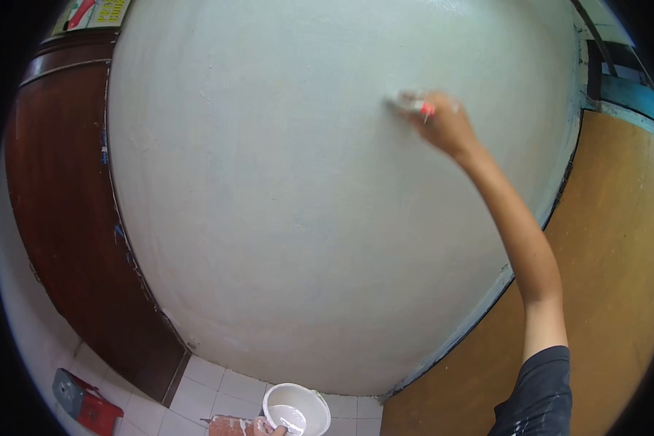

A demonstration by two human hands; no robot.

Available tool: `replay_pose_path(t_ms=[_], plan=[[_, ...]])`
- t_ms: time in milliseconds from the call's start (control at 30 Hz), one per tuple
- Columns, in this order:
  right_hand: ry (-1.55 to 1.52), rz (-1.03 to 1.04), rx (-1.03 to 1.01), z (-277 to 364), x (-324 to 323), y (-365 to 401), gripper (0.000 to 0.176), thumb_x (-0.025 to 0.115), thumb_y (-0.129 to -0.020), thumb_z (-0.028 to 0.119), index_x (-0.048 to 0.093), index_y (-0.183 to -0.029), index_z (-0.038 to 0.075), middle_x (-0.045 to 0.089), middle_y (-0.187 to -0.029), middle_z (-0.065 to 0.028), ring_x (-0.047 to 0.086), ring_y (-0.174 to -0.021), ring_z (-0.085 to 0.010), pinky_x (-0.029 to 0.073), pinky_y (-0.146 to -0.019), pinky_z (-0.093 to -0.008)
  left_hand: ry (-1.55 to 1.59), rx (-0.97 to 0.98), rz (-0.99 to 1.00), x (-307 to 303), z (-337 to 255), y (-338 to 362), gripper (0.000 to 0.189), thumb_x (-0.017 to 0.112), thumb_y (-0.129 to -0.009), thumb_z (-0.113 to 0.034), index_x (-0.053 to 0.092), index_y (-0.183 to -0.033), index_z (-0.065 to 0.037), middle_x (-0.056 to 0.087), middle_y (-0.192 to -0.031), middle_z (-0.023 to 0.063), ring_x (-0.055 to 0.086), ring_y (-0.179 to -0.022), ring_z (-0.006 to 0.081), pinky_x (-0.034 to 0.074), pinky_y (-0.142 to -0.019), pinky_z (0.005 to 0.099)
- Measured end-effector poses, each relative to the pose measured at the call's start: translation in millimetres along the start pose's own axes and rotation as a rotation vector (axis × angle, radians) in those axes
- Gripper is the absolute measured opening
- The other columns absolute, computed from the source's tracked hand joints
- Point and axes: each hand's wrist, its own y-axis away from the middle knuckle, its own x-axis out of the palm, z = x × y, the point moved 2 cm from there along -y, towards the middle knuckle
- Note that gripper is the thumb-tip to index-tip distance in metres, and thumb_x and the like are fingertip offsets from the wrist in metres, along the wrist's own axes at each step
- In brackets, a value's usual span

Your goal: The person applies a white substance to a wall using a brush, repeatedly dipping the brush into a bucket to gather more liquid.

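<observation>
My right hand point(447, 125) is raised against the pale grey-white wall point(305, 182), its fingers closed around a paintbrush point(413, 107). The brush is smeared by motion; a red patch shows on it, and its dark tip is at the wall. At the bottom edge, my left hand point(269, 429) grips the near rim of a white bucket point(320, 407) with white paint point(289, 418) inside. Only the fingers of this hand show. Left of them is a reddish-brown, white-smeared thing point(229, 426), cut off by the frame, whose kind I cannot make out.
A dark brown door point(65, 196) stands at the left, an ochre-brown panel point(596, 254) at the right. White floor tiles point(196, 381) run below. A red and grey plastic item point(94, 407) sits on the floor at lower left. A poster point(94, 13) hangs at upper left.
</observation>
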Motion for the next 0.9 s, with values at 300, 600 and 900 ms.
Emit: replay_pose_path(t_ms=[300,600,900], plan=[[0.097,-0.142,-0.375,87.2,84.6,88.2,0.026,0.068,-0.078,0.004,0.070,-0.104,0.002,0.072,-0.091,-0.0132,0.069,-0.086,-0.0271,0.059,-0.070,-0.0365,-0.178,0.005,-0.037,-19.9,32.4,-13.6,0.037,0.070,-0.088,-0.009,0.050,-0.119,-0.007,0.058,-0.090,0.0109,0.060,-0.059,0.0193,0.049,-0.039,0.0298],[-0.192,-0.032,-0.056,69.6,73.8,53.9,0.009,0.073,-0.082,0.012,0.068,-0.088,0.005,0.068,-0.083,-0.0152,0.066,-0.083,-0.0344,0.053,-0.075,-0.0468,-0.049,0.002,-0.031,-27.8,26.1,1.8,0.049,0.066,-0.090,-0.009,0.041,-0.133,-0.008,0.060,-0.083,0.0124,0.058,-0.049,0.0195,0.041,-0.033,0.0289],[0.183,-0.254,-0.208,92.6,75.0,38.4,0.026,0.068,-0.078,0.001,0.071,-0.104,0.000,0.071,-0.086,-0.0140,0.069,-0.082,-0.0281,0.058,-0.065,-0.0368,0.096,0.103,-0.063,-13.1,-4.3,22.4,0.051,0.063,-0.088,0.000,0.041,-0.134,0.001,0.060,-0.102,0.0174,0.066,-0.068,0.0247,0.058,-0.046,0.0329]])
